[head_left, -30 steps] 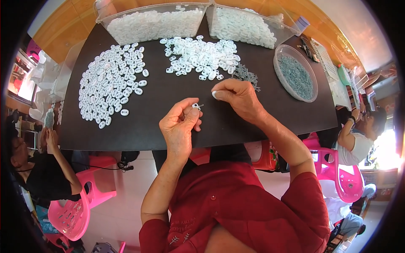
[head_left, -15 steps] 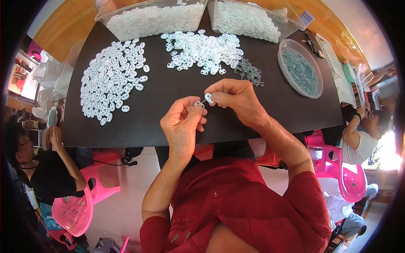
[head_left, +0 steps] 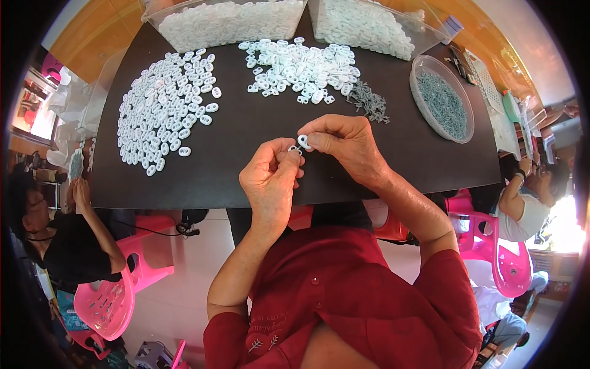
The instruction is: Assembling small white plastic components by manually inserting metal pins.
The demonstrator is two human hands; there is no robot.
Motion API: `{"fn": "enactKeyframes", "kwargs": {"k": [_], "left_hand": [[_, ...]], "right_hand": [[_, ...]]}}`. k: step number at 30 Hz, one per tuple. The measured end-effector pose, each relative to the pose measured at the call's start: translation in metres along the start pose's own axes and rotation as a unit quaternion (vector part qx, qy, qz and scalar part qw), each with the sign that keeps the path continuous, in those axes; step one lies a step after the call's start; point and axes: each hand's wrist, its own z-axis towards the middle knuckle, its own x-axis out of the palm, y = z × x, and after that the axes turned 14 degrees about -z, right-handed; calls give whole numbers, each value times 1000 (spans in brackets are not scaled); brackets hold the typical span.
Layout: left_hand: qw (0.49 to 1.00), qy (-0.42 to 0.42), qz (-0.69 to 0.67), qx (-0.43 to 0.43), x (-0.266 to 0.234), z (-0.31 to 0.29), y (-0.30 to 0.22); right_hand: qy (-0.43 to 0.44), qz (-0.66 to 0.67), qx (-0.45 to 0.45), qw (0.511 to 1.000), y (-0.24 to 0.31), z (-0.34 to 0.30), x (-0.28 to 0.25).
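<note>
My left hand (head_left: 270, 181) pinches a small white plastic ring piece with a thin metal pin (head_left: 294, 149) over the black table (head_left: 246, 160). My right hand (head_left: 344, 144) pinches a second small white ring piece (head_left: 303, 141), pressed right against the one in the left hand. Both hands meet above the table's near middle. A pile of loose white ring pieces (head_left: 301, 67) lies just beyond them. A small heap of grey metal pins (head_left: 370, 103) sits beside that pile.
A wide spread of white pieces (head_left: 169, 107) covers the table's left. Two clear bins of white pieces (head_left: 227, 21) (head_left: 362, 27) stand at the far edge. A round clear dish of grey pins (head_left: 444, 104) sits right. Other people sit on pink chairs at left (head_left: 67, 246) and right (head_left: 522, 203).
My right hand brought its white piece from the table surface up to the piece in my left hand; the two pieces now touch.
</note>
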Motion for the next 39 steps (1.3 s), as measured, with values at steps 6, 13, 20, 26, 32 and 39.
{"fn": "enactKeyframes", "kwargs": {"k": [6,13,20,26,32,39], "left_hand": [[1000,13,1,17,1,-1,4],[999,27,-47,9,-1,0,10],[995,42,-86,-15,0,8,13],[997,35,-66,-15,6,11,8],[993,-12,-117,-26,12,9,12],[991,10,-125,-44,16,6,7]], "right_hand": [[-34,-67,-35,997,-1,-6,8],[-39,-99,7,994,2,-7,11],[-48,-93,-37,994,-3,-6,6],[-62,-77,-11,995,0,-9,5],[-108,-173,-93,974,-6,-21,10],[-216,-213,-214,928,-15,-19,13]]}}
